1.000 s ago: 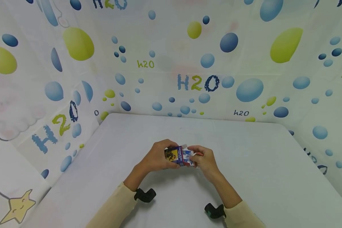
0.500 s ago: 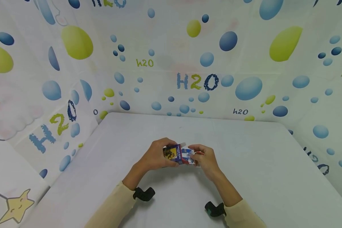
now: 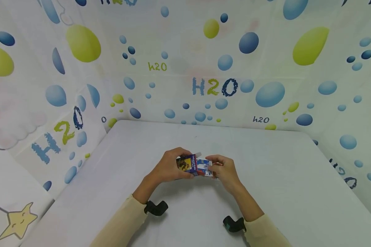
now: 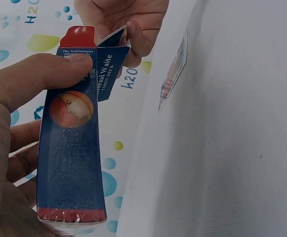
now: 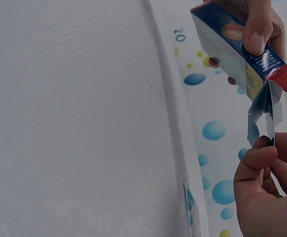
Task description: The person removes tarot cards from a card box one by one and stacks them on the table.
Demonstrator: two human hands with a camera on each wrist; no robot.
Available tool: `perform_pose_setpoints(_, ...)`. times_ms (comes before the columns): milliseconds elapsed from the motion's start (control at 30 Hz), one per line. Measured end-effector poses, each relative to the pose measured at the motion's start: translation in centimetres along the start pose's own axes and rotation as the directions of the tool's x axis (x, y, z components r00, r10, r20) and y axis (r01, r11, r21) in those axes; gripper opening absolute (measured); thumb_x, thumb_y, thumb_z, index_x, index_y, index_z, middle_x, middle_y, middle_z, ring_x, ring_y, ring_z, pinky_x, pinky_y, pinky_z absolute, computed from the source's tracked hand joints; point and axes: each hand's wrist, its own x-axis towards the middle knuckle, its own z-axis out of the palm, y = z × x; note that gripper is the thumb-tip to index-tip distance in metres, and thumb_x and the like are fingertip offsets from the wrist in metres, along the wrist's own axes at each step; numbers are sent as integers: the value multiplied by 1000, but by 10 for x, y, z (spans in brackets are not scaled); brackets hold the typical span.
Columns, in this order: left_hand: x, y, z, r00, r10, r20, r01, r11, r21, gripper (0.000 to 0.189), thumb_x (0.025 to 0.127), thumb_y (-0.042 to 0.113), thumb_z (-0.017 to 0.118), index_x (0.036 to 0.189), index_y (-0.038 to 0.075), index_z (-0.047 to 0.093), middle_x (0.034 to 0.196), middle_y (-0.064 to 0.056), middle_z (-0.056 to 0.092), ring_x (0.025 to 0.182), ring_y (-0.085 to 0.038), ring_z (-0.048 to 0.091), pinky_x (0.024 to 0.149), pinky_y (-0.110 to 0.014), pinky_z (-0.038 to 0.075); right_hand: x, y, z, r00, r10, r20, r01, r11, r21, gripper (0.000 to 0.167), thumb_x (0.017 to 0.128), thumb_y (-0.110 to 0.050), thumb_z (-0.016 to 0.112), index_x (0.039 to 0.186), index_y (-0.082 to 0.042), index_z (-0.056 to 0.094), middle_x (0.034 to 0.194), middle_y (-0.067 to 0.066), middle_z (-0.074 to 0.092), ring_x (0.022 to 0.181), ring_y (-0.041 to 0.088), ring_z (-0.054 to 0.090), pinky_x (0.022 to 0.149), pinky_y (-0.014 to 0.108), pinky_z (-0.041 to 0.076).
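Observation:
A blue and red tarot deck box (image 3: pixel 187 164) is gripped in my left hand (image 3: pixel 170 166), tilted above the white table. In the left wrist view the thumb lies along the printed side of the box (image 4: pixel 70 158), next to a raised red flap (image 4: pixel 78 36). From the box's open end a picture card (image 3: pixel 204 166) sticks out. My right hand (image 3: pixel 225 171) pinches its outer end between thumb and fingers. Below the hands, another card (image 4: pixel 174 75) lies on the table. Whatever is inside the box is hidden.
The white table (image 3: pixel 266 178) spreads around both hands. A patterned cloth (image 3: pixel 179 41) with bubbles and H2O lettering hangs behind and at both sides. Black wrist mounts (image 3: pixel 156 208) sit below the hands.
My right hand has moved slightly right, and more of the picture card shows outside the box. A reddish edge near the right fingers no longer shows. My left hand keeps its grip.

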Motion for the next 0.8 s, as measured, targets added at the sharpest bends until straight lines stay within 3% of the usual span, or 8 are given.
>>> perform_pose_setpoints(533, 0, 1, -3, 1000, 2, 6, -2, 1000, 6, 69, 67, 31, 95, 127, 16, 65, 118, 5, 66, 107, -14, 61, 94, -37, 53, 2, 1, -3, 998, -57, 21, 58, 998, -26, 34, 86, 4, 68, 119, 4, 69, 116, 18, 65, 91, 22, 58, 68, 22, 53)
perform_pose_setpoints(667, -1, 1, -2, 1000, 0, 12, 0, 1000, 8, 69, 67, 30, 95, 127, 16, 65, 119, 5, 66, 107, -13, 61, 94, -36, 53, 2, 1, -4, 995, -86, 53, 89, 994, -60, 35, 87, 6, 68, 122, 2, 68, 122, 15, 67, 95, 24, 54, 73, 21, 51)
perform_pose_setpoints(800, 0, 0, -1, 1000, 17, 14, -17, 1000, 8, 69, 67, 29, 95, 127, 15, 65, 119, 5, 66, 106, -13, 61, 93, -35, 53, 1, 2, -5, 990, -124, 65, 130, 986, -104, 35, 87, 7, 67, 121, -3, 71, 118, 14, 66, 95, 25, 50, 73, 22, 48)
